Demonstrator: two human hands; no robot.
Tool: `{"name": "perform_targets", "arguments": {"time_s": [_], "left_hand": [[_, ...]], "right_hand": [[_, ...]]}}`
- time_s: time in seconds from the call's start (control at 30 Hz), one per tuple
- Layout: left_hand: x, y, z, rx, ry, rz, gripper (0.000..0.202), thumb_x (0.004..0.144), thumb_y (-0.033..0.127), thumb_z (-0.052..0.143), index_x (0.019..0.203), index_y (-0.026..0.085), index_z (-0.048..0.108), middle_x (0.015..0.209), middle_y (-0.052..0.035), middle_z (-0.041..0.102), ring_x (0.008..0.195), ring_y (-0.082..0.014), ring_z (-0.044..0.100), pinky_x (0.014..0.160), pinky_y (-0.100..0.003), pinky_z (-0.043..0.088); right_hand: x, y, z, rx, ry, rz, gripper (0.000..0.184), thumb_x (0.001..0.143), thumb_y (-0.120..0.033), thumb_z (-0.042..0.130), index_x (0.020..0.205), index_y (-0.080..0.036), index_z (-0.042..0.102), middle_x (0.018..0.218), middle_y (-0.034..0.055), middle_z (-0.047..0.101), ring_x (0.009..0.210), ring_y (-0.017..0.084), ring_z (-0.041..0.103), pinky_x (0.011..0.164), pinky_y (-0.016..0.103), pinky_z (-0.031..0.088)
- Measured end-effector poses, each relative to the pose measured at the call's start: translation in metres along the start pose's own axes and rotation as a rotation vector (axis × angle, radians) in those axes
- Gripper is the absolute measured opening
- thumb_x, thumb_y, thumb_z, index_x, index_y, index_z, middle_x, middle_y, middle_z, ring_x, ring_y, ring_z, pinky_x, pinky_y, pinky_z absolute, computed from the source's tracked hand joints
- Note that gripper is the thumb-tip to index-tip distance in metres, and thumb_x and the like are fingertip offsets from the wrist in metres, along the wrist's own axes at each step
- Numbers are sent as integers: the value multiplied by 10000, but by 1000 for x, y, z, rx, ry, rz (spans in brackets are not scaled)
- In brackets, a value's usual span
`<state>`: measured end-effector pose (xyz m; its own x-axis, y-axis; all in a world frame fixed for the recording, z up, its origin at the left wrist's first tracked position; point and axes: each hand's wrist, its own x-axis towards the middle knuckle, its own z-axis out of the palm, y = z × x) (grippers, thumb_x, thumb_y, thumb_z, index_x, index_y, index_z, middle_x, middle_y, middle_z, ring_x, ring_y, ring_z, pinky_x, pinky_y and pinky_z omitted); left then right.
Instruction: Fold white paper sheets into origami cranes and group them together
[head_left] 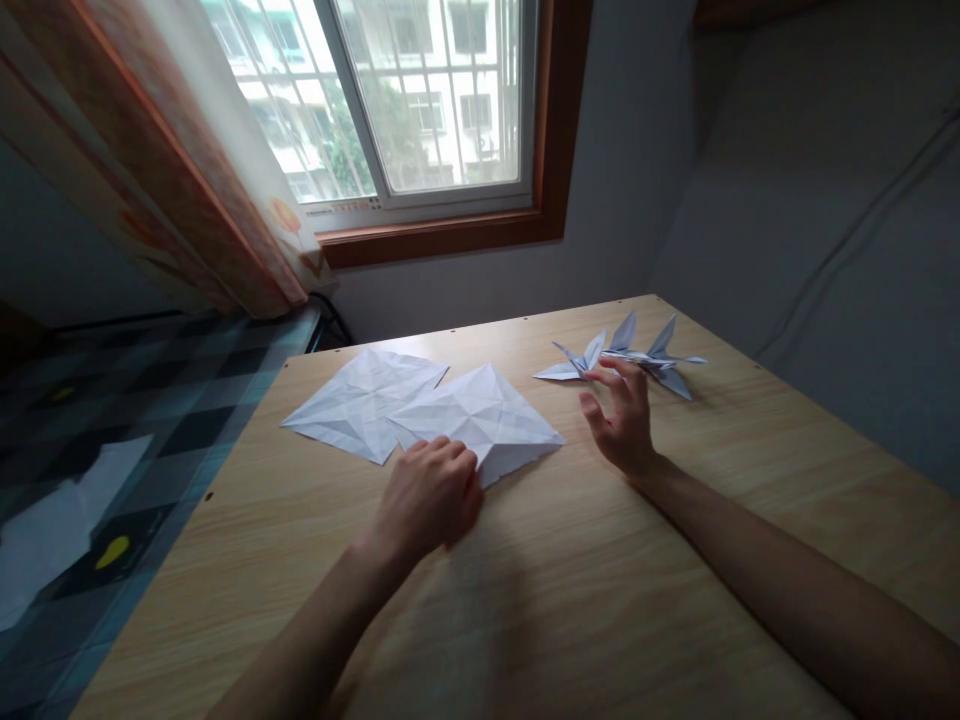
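Note:
My left hand (439, 490) is closed, knuckles up, over the near edge of a creased white paper sheet (487, 405). The sheet's near corner is hidden by the hand, with the fingertips out of sight. A second creased paper sheet (360, 400) lies flat to the left, partly overlapped by the first. My right hand (622, 415) has its fingers apart and its thumb out. Its fingertips reach the front of a cluster of folded paper cranes (664, 355); whether they touch is unclear. Another folded paper crane (574, 365) lies just left of those fingers.
The wooden table (570, 600) fills the foreground. Left of it is a checked cloth (172, 440) with a loose white paper (67, 525). Behind stand a barred window (442, 100) and an orange-patterned curtain (172, 150). Walls border the table's back and right.

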<state>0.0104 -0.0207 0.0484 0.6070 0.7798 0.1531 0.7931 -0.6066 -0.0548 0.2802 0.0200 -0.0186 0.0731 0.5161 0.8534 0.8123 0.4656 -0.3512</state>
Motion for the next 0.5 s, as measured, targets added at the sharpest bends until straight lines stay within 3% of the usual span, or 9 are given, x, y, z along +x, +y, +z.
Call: {"name": "perform_targets", "arguments": {"time_s": [0.1,0.2,0.27,0.33,0.4,0.5], "left_hand": [[-1,12,-6,-206,-159,189,126,773,148,545,674,185,615,747,-30,667,726,-182,588,687,-312,428],[-3,12,0,-340,-207,277,93,813,265,584,795,198,646,889,-40,689,870,-205,606,812,-341,454],[-4,9,13,-329,-148,211,323,861,431,567,1057,184,639,1175,-104,655,1074,-269,582,950,-420,430],[-4,6,28,-285,-131,163,619,870,594,514,1318,168,524,1450,-157,479,1325,-347,427,1083,-513,322],[-5,5,40,-255,-199,185,793,876,683,423,1474,168,351,1570,-148,310,1445,-362,255,1152,-552,204],[-5,5,46,-237,-259,198,868,889,723,312,1545,173,171,1612,-114,188,1489,-331,142,1186,-540,116]], "right_hand": [[0,-6,-2,127,-100,-49,225,914,-295,515,1101,-201,596,1190,127,568,1169,278,548,1035,479,428],[-3,-16,-1,225,-374,-147,322,940,-349,499,1216,-195,563,1300,151,554,1249,282,513,1053,479,424],[-6,-24,2,240,-615,-228,465,950,-412,480,1335,-150,494,1411,188,490,1340,299,437,1091,490,388],[-10,-31,6,210,-836,-273,656,946,-493,461,1428,-55,387,1473,245,418,1395,327,371,1125,500,343],[-13,-36,9,176,-998,-304,838,909,-599,470,1469,1,305,1497,279,371,1419,345,332,1154,505,294],[-15,-39,11,144,-1107,-334,1014,828,-708,507,1497,8,245,1542,276,288,1460,346,243,1188,492,221]]}}
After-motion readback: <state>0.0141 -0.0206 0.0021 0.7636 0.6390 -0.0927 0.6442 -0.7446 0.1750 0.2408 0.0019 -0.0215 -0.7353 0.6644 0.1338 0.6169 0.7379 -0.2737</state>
